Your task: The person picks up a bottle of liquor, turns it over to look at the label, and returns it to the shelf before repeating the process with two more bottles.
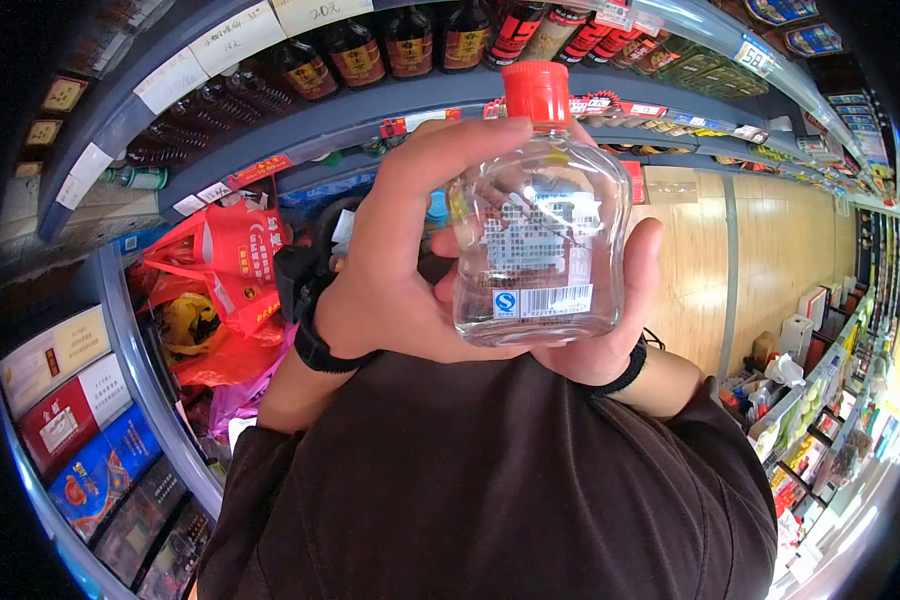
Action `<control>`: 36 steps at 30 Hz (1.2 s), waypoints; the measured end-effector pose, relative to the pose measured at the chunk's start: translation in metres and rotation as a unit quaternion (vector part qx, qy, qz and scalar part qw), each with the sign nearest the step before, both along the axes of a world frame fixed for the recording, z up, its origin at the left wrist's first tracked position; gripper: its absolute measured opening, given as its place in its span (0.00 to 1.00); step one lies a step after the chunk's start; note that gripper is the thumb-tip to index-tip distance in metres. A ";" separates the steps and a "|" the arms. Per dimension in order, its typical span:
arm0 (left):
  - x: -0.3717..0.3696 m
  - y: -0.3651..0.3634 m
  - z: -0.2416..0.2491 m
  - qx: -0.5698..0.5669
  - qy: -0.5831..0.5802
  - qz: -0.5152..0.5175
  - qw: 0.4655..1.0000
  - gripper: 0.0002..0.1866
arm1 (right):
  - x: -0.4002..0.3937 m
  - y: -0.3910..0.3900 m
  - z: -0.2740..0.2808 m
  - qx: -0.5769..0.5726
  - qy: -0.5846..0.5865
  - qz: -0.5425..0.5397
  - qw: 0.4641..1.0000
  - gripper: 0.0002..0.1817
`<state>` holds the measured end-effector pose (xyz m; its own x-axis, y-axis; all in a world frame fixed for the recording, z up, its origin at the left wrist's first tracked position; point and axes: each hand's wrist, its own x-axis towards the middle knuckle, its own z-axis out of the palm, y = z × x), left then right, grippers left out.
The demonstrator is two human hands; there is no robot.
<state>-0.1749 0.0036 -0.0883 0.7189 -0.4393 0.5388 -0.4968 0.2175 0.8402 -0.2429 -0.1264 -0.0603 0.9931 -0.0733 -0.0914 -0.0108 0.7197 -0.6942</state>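
Observation:
A small clear glass bottle [542,250] with a red cap [536,92] is held up close to my face. Printed text and a white barcode label [542,301] with a blue mark face me. My left hand [395,240] curls around the bottle's left side, a digit lying across the shoulder below the cap and other fingertips behind the glass. From below and the right, my right hand [615,330] cups the base, with one digit raised along the side. Part of the right hand is hidden behind the bottle.
Shelves with dark bottles [410,45] and price tags [240,40] arc overhead. Red plastic bags [235,260] hang or lie at left, above boxed goods [70,410]. A tiled floor [780,240] runs along the right, beside another stocked shelf [820,420].

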 end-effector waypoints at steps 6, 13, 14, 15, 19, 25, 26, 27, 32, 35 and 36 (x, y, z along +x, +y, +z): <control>0.003 0.001 0.002 -0.022 -0.011 -0.002 1.000 0.54 | 0.002 0.002 0.000 0.000 0.001 0.006 1.000 0.50; 0.004 0.003 0.000 -0.021 -0.013 0.012 1.000 0.53 | 0.004 0.003 0.000 0.007 0.001 0.009 1.000 0.50; 0.004 0.005 0.000 -0.010 -0.016 0.008 1.000 0.53 | 0.004 0.003 0.000 0.006 0.001 0.009 1.000 0.50; 0.005 0.005 0.001 -0.010 -0.016 0.007 1.000 0.53 | 0.004 0.004 -0.001 0.006 0.001 0.010 1.000 0.50; 0.004 0.004 0.001 -0.021 -0.010 0.007 1.000 0.53 | 0.004 0.005 -0.001 0.008 0.006 0.017 1.000 0.51; 0.002 0.006 -0.001 -0.028 0.004 0.006 1.000 0.52 | 0.004 0.007 -0.003 -0.011 0.002 0.005 1.000 0.51; 0.001 0.007 -0.001 -0.009 0.010 0.010 1.000 0.52 | 0.003 0.007 -0.002 -0.011 0.007 0.006 1.000 0.50; 0.003 0.009 -0.001 -0.009 0.008 0.011 1.000 0.52 | 0.004 0.007 -0.001 -0.013 0.012 0.006 1.000 0.50; 0.002 0.011 -0.003 0.000 0.009 0.017 1.000 0.51 | 0.005 0.009 0.000 -0.008 0.011 0.009 1.000 0.50; 0.002 0.011 -0.002 -0.017 0.005 0.015 1.000 0.51 | 0.004 0.009 0.001 -0.021 0.009 0.015 1.000 0.50; 0.002 0.011 -0.002 -0.017 0.003 0.016 1.000 0.51 | 0.004 0.010 0.001 -0.026 0.011 0.016 0.999 0.50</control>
<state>-0.1734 0.0142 -0.0905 0.7360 -0.3970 0.5483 -0.4986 0.2301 0.8358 -0.2384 -0.1169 -0.0595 0.9928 -0.0466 -0.1100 -0.0489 0.6819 -0.7299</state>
